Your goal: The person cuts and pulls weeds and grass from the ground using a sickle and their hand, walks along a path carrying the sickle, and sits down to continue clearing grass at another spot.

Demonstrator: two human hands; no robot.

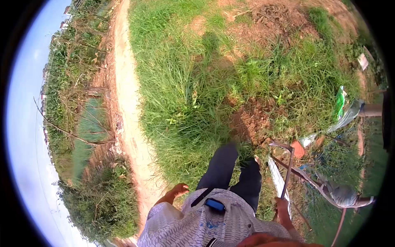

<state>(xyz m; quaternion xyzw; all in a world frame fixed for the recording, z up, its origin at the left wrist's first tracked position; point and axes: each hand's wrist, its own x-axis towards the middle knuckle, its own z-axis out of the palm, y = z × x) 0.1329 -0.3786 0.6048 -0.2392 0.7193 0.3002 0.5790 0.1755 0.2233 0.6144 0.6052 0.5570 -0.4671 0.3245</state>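
Near the path side, my left hand [180, 189] hangs beside my body with its fingers loosely curled and apart, holding nothing. My right hand [282, 204] is wrapped round the handle of a sickle [288, 175], low on the right. The tool's handle points up and away from me, and its curved blade [281, 145] bends to the left over the grass. A white strip of plastic [278, 177] lies just left of the handle. Branches cross behind the sickle.
A pale dirt path [127, 82] runs along the left, with bushes [103, 201] beyond it. Grass [177, 82] and bare soil [251, 119] lie ahead. To the right are a green packet [340, 103], plastic sheeting [349, 115], a reddish flat piece [298, 149] and wooden poles [364, 201].
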